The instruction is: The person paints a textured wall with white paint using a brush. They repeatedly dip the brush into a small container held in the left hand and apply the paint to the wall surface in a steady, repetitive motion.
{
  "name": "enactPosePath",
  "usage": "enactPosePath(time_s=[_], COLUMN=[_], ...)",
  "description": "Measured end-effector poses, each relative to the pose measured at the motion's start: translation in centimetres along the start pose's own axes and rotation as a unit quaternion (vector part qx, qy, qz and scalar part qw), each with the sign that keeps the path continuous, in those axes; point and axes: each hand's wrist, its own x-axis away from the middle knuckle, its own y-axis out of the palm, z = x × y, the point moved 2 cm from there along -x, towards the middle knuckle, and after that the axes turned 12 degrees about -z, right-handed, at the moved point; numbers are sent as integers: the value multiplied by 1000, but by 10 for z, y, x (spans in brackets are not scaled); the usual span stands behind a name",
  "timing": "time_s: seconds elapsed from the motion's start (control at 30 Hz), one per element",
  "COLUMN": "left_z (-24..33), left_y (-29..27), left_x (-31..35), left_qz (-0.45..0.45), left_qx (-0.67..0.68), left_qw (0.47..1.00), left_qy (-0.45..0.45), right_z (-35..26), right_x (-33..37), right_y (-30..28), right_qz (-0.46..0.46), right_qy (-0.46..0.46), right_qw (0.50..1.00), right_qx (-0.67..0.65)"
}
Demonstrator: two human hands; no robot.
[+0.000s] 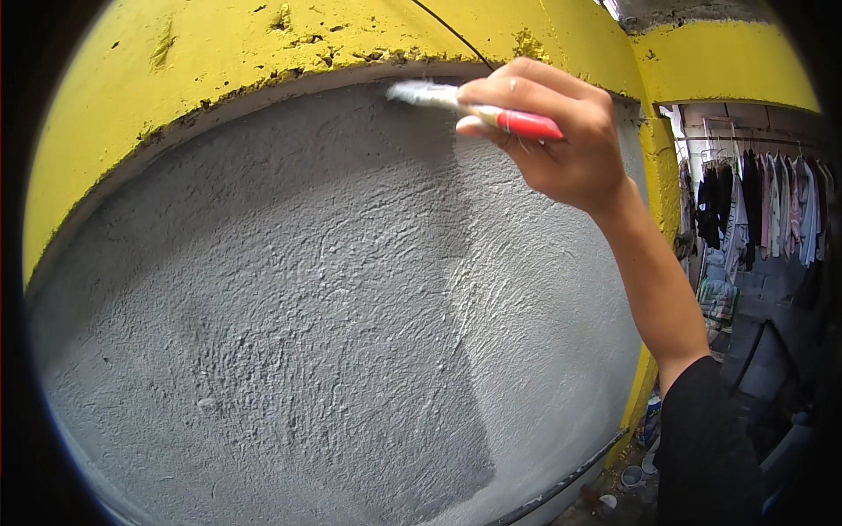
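My right hand (pixel 566 131) is raised and closed around the handle of a paintbrush (pixel 531 125). The handle ends in red, and its pale, paint-smeared bristles point left. They are at the top of a rough grey plastered wall (pixel 333 289), just below a yellow-painted beam (pixel 228 61) with a chipped lower edge. Whether the bristles touch the wall I cannot tell. A shadow darkens the left and middle of the plaster, while its right part is brighter. My left hand is out of view.
A yellow post (pixel 665 175) borders the plaster on the right. Beyond it, clothes (pixel 772 202) hang from a rail. A thin dark cable (pixel 452 33) crosses the beam. Along the plaster's bottom edge runs a dark pipe (pixel 574 478), with small containers (pixel 631 476) on the floor nearby.
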Motion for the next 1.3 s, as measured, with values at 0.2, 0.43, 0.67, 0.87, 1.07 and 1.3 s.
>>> enactPosePath(time_s=[0.2,0.43,0.67,0.87,1.07,1.3], left_z=[8,-1,-23,-6,-1,6], left_y=[2,-1,0,4,6,7], left_x=[2,4,11,15,8,9], left_qz=[-4,-3,-23,-25,-32,-25], left_qx=[6,18,15,1,-25,-34], left_qw=[1000,1000,998,998,998,999], left_qy=[-7,-25,-49,-53,-42,-25], right_z=[-12,-4,-30,-53,-47,-29], right_x=[17,17,60,80,87,65], right_y=[9,-27,-8,-27,-14,-11], right_qz=[-64,-46,-165,-201,-163,-49], right_qy=[48,75,124,163,127,72], right_qw=[996,994,957,930,945,979], right_qx=[-43,-63,-205,-263,-254,-182])
